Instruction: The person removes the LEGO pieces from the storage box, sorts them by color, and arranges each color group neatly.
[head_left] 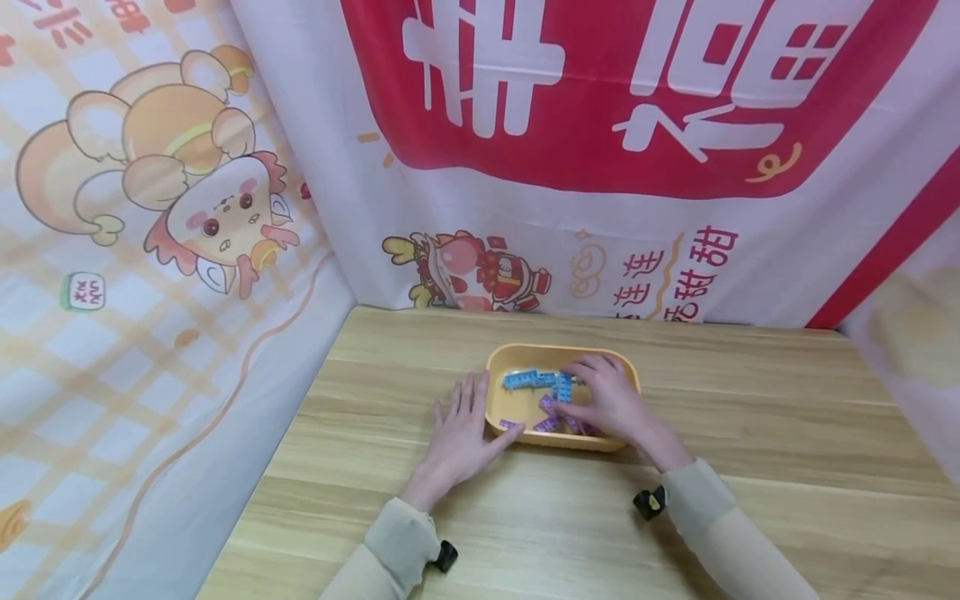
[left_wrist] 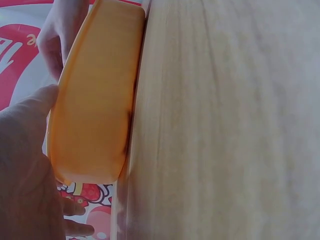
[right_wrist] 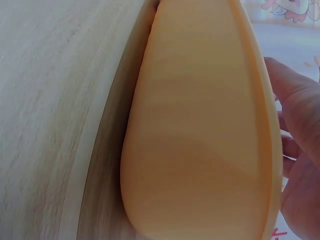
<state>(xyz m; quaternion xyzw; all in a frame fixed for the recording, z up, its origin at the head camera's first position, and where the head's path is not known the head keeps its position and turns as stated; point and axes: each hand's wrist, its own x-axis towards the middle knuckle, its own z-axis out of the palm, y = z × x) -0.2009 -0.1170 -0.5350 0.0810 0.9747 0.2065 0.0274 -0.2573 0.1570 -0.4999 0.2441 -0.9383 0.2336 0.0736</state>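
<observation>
One yellow tray [head_left: 520, 406] is seen on one table [head_left: 592, 533]. Inside, at least three blue bricks [head_left: 519, 380] are counted toward the far side and at least four purple bricks [head_left: 547, 425] toward the near side, exact totals being partly hidden by one right grip [head_left: 609, 400]. One left grip [head_left: 461, 437] and two black wrist devices [head_left: 446, 557] are also shown.

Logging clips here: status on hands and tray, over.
Left hand at left end of tray, thumb touching it. Right hand inside, near blue bricks, purple bricks; grip unclear. That hand partly blocks view.
</observation>
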